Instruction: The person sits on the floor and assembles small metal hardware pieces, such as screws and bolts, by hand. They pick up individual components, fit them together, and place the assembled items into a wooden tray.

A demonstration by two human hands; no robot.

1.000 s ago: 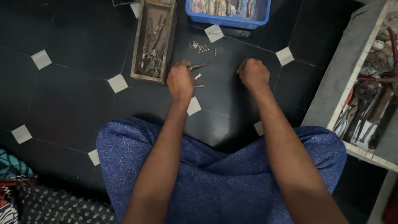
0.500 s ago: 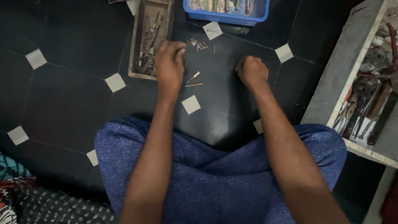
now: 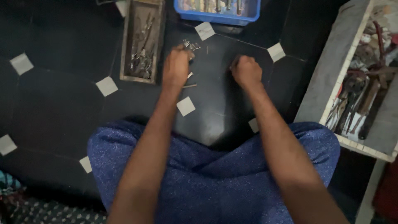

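Here the left hand reaches with fingers curled over the small metal screws scattered just beyond its fingertips on the dark floor, whether pinching one I cannot tell, so picking singly seems wise, while the right hand, well beside it, rests fisted, contents hidden.

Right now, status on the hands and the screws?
Left hand at the screws, grip hidden. Right hand fisted on the floor. Nothing between.
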